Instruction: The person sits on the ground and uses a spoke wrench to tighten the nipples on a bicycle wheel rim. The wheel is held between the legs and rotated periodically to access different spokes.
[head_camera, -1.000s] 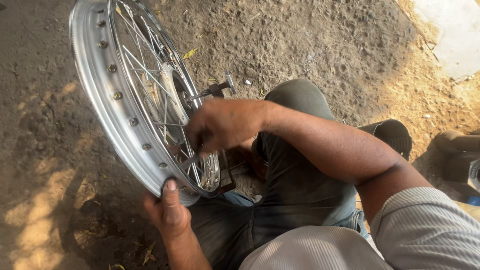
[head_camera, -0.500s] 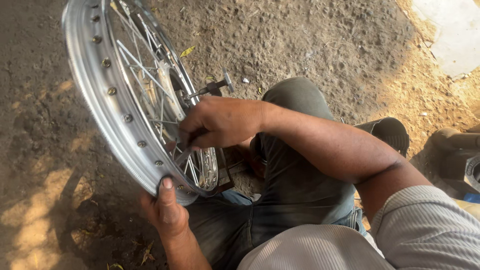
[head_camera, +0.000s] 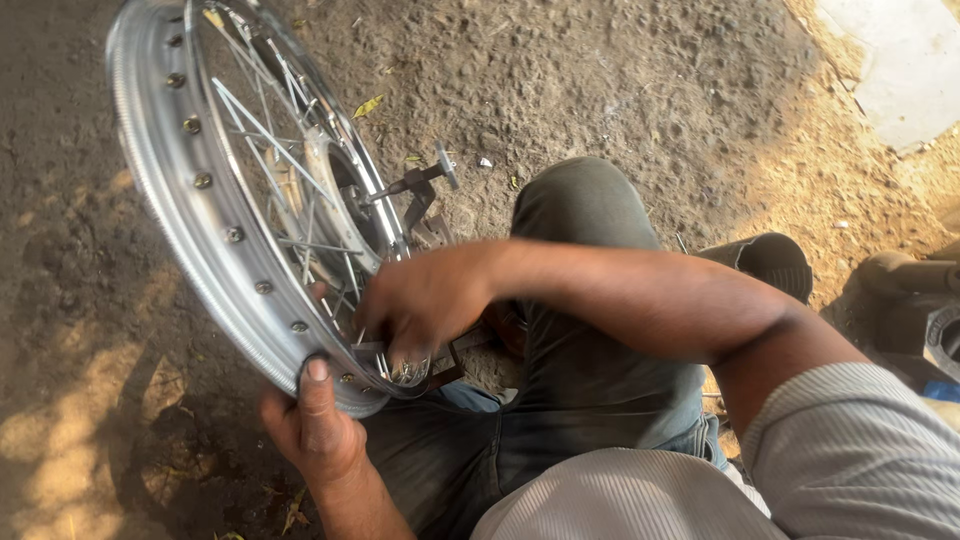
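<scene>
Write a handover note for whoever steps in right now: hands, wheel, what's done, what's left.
Left hand: grips the lower edge of the spoked wheel rim, thumb on the rim, holding it upright on edge.
Right hand: reaches in among the spokes near the bottom of the rim, fingertips at the spoke ends; whether it holds a tool cannot be seen.
Wheel: tilted over dirt ground, against the seated person's knee. A metal stand sits behind it.
Done: spokes laced into rim.
Left: apparently working the spoke ends at the bottom.
</scene>
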